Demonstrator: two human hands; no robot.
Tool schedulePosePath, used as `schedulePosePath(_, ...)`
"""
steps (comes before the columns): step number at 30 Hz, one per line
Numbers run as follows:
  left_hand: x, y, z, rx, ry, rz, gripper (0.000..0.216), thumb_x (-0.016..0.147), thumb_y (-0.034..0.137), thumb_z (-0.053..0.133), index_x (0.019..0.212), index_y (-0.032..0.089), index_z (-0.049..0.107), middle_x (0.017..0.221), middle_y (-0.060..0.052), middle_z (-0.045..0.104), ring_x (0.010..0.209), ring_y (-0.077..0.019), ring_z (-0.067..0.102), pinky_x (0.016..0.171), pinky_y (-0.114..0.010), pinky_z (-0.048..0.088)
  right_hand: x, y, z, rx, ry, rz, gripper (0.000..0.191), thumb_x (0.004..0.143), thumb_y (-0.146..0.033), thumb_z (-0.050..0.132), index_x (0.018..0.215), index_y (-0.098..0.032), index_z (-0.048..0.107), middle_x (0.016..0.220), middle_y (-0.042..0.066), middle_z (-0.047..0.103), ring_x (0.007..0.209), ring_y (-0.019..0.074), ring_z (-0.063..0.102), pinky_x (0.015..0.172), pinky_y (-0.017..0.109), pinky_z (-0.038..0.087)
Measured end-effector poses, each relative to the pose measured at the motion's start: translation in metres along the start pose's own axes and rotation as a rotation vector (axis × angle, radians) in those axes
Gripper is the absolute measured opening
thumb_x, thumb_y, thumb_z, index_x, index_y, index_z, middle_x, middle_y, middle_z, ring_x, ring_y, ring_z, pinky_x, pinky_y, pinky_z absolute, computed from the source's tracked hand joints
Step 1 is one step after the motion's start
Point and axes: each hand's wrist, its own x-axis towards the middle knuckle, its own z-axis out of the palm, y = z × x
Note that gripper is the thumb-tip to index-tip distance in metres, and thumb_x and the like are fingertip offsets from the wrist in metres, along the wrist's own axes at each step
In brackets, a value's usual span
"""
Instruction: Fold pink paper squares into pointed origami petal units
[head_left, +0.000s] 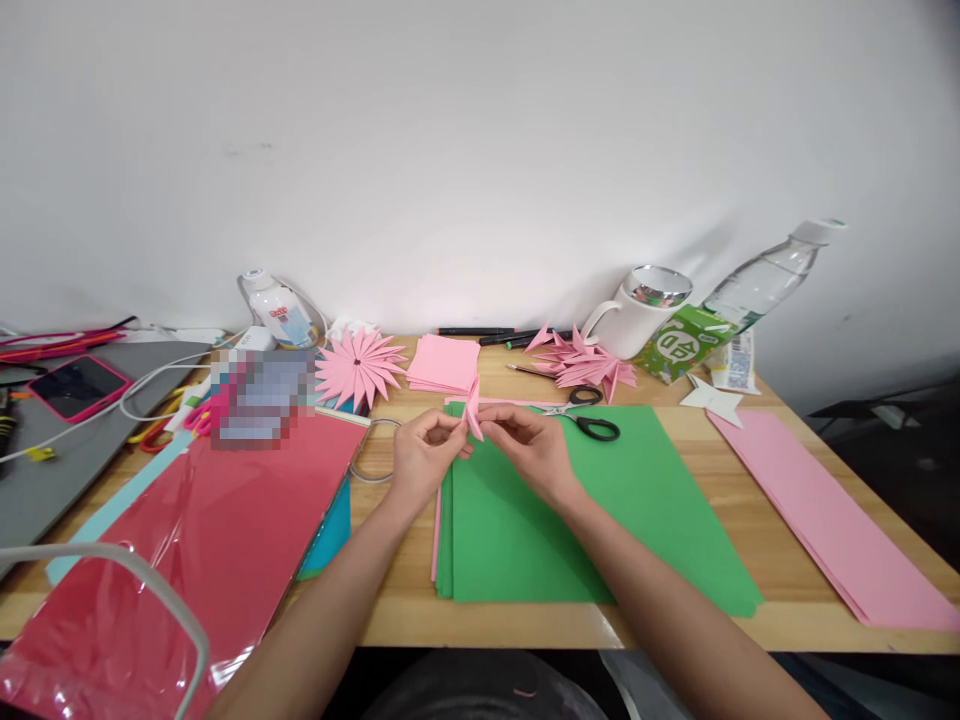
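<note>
Right between your hands, over the green paper's (600,510) far left corner, sits the folded pink piece (472,412); your left hand (424,455) pinches it at its near end and your right hand's (536,450) fingertips close on its right side. Its long axis points mostly away from you, tipped slightly upright, and both hands are about equally near. Nothing stands between your fingers and it. Just beyond that corner of the green paper lie the pink squares (442,362), with the pink rosette (358,364) left of them. The scissors (579,419) overlap the green paper's far edge, near your right hand; beyond that edge rest the pointed pink pieces (577,362) and the white mug (636,325).
</note>
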Motion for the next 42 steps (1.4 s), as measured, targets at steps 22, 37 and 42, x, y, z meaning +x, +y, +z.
schedulePosePath(22,-0.0028,-0.0039,-0.0007,0.132,-0.186,0.165,0.020,0.079,0.034,0.057,0.082,0.016,0.064,0.059,0.000,0.062,0.052,-0.0119,0.060,0.052,-0.023,0.049,0.0071,-0.0023,-0.0078,0.162,0.019,0.140,0.043,0.053,-0.035,0.080,0.077,-0.021,0.048,0.071,-0.002,0.060,0.066,0.0121,0.058,0.067,0.027,0.050)
schedulePosePath(37,-0.0023,-0.0044,0.0017,0.022,-0.225,0.001,0.025,0.072,0.037,0.066,0.072,0.015,0.055,0.057,0.000,0.063,0.054,-0.0139,0.063,0.054,-0.025,0.051,0.0055,0.0013,-0.0085,0.047,0.050,0.076,0.025,0.059,-0.038,0.076,0.072,-0.020,0.064,0.069,0.000,0.065,0.062,0.0145,0.057,0.062,0.029,0.049)
schedulePosePath(42,-0.0028,-0.0025,0.0020,-0.086,-0.355,-0.073,0.031,0.073,0.039,0.065,0.091,0.016,0.054,0.074,-0.002,0.066,0.064,-0.0171,0.066,0.060,-0.031,0.055,0.0039,-0.0020,-0.0067,0.012,0.023,0.079,0.025,0.059,-0.040,0.076,0.067,-0.019,0.064,0.063,0.002,0.065,0.058,0.0152,0.057,0.055,0.028,0.047)
